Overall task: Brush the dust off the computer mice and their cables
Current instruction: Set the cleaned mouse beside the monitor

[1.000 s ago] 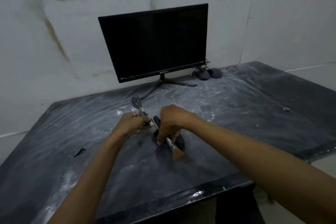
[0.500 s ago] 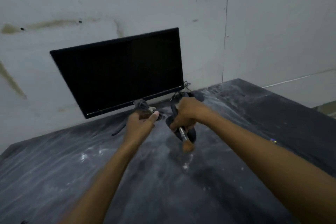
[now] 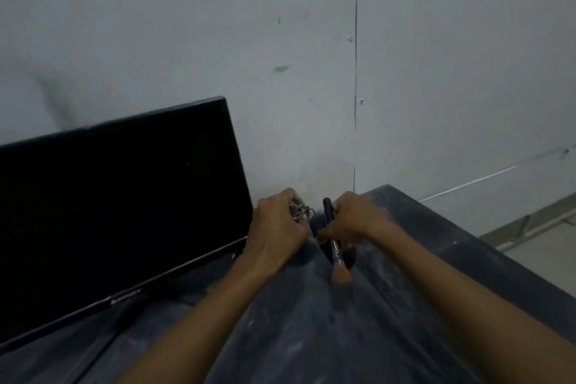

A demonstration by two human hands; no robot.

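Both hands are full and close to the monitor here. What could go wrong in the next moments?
The left hand grips the bundled cable right beside the monitor; a careless swing might knock the screen. The right hand holds both the brush and the mouse, so either might slip onto the dusty table.

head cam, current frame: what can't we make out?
- Mouse: mostly hidden behind the right hand and brush.
- Cable: bunched in the left hand, blurred.
- Monitor: cut off by the left edge.
- Brush bristles: motion-blurred.
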